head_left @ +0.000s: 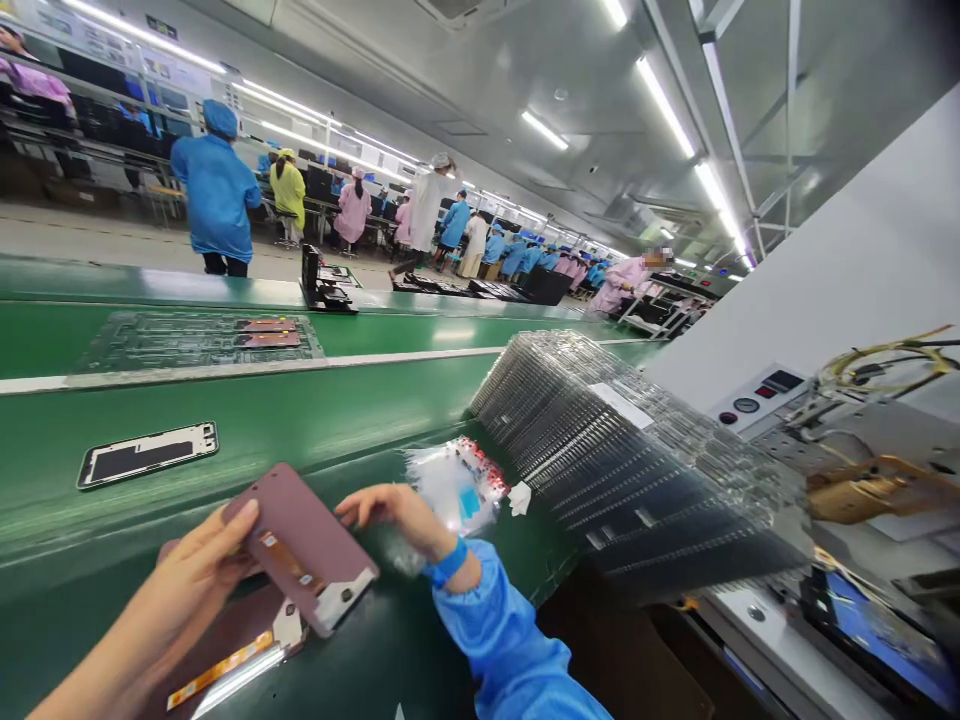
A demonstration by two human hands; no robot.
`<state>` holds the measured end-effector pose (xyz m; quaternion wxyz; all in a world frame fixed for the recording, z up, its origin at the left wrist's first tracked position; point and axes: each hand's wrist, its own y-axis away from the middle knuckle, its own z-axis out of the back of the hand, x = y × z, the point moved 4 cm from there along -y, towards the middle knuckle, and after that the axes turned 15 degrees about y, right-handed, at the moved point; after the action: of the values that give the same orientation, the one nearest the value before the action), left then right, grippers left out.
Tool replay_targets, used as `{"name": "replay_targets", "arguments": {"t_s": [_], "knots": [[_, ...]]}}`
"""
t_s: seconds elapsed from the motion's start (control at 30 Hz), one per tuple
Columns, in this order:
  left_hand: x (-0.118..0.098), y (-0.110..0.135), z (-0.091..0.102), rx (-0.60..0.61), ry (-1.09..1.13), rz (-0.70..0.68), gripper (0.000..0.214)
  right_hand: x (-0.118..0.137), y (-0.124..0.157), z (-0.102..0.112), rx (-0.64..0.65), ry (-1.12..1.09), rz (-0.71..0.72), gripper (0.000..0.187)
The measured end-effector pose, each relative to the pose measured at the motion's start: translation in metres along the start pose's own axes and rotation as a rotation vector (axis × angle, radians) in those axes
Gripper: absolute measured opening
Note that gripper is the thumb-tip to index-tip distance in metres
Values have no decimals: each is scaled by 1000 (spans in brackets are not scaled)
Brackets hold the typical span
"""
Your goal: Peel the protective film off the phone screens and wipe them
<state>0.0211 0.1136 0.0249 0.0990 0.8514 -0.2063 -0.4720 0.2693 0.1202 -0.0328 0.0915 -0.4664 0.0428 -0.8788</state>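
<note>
Phone display panel (319,535) in left hand (199,565): thumb on edge, fingers underneath; grip likely spares copper-toned flex cable (285,560). Flat slab, matte mauve back, silvery end strip. Clock from panel: second panel (238,625) at 7, can't tell if held or resting. Right hand (401,510) at 2, half open, loosely curled, seemingly empty. Crinkly clear bag (442,480) beyond. Phone frame (150,458) at 10, flat. Ribbed clear trays (600,470) toward 3, stacked probably to save space.
</note>
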Motion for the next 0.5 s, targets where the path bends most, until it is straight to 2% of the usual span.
{"name": "replay_targets", "arguments": {"t_s": [0.07, 0.1, 0.17, 0.2, 0.27, 0.3, 0.4, 0.5], "knots": [[19, -1, -25, 179, 56, 72, 35, 18, 12, -49, 331, -516, -8, 100], [27, -4, -33, 266, 44, 114, 34, 24, 17, -66, 442, -715, -42, 102], [29, -20, -34, 353, -114, 94, 37, 29, 22, -85, 558, -1000, -134, 100], [21, -33, -27, 329, -260, -2, 41, 29, 21, -89, 557, -1080, -173, 97], [-15, -61, -2, 155, -643, -317, 49, 27, 16, -88, 508, -1194, -238, 92], [-35, -73, 14, 57, -730, -375, 49, 24, 13, -86, 483, -1237, -268, 88], [-100, -95, 65, -208, -888, -468, 59, 17, 6, -81, 442, -1326, -326, 84], [-144, -92, 118, -430, -1022, -510, 76, 12, 4, -82, 448, -1330, -332, 82]]}}
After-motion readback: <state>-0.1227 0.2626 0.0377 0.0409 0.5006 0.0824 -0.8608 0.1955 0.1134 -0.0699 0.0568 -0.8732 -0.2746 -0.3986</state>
